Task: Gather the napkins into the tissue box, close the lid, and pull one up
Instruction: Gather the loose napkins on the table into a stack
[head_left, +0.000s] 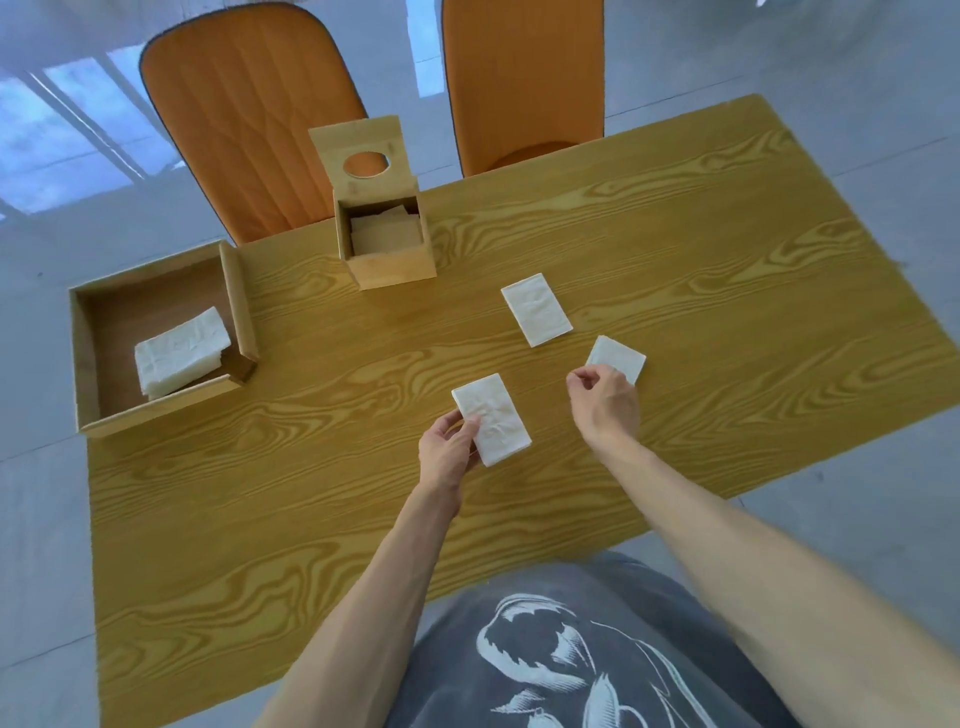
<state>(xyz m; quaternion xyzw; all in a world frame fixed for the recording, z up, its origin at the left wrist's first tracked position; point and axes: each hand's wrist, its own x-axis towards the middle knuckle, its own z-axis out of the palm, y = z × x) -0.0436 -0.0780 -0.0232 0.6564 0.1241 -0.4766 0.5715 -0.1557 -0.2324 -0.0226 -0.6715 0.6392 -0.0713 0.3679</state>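
A wooden tissue box stands at the table's far side, its lid with a round hole tipped up and back. Inside it lie several folded napkins. Three white folded napkins are out on the table. My left hand pinches the near napkin at its left edge. My right hand grips the right-hand napkin by its near corner, and part of that napkin is hidden under my fingers. The third napkin lies untouched between the box and my hands.
A shallow wooden tray at the left edge of the wooden table holds a stack of white napkins. Two orange chairs stand behind the far edge.
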